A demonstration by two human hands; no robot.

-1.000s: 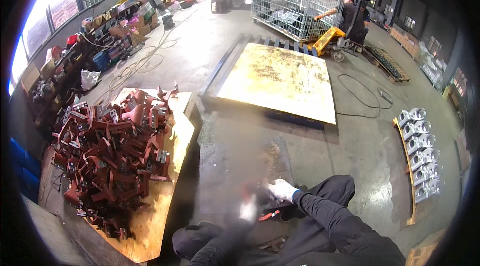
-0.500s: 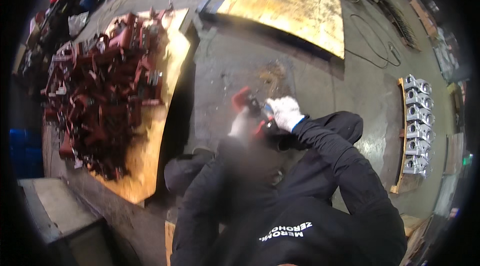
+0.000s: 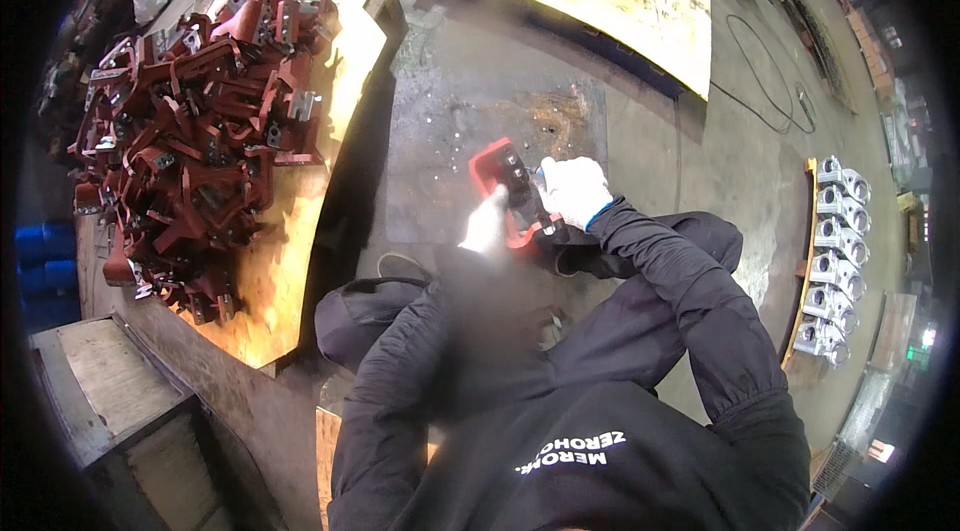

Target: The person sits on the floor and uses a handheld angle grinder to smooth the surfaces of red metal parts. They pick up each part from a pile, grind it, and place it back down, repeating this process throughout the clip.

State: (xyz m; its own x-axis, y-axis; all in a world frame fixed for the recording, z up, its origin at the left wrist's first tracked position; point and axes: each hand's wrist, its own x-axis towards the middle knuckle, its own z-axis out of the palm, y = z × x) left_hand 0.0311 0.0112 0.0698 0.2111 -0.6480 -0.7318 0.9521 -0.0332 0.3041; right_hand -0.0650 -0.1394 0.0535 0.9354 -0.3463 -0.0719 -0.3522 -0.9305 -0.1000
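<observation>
A red painted metal bracket (image 3: 488,162) with a dark, bolted plate along one side is held in front of my knees, over the dark floor. My left hand (image 3: 485,221), in a white glove, grips it from its near left side, the thumb up against the plate. At its right side is my right hand (image 3: 576,193), also gloved in white, with the fingers curled in. A small blue bit shows by those fingers; what it belongs to is hidden. A dark blur covers my left forearm and the area below the bracket.
A heap of similar red brackets (image 3: 200,121) lies on a plywood board (image 3: 285,271) at the left. Ahead stands a low wood-topped platform (image 3: 600,1). Silver metal castings (image 3: 830,231) line a pallet at the right. A grey box (image 3: 115,381) sits at lower left.
The view has sharpened and shifted slightly. The bracket is tipped more upright, its bolted plate now plainer. Both hands stay at it, the right one slightly lower relative to the bracket's top.
</observation>
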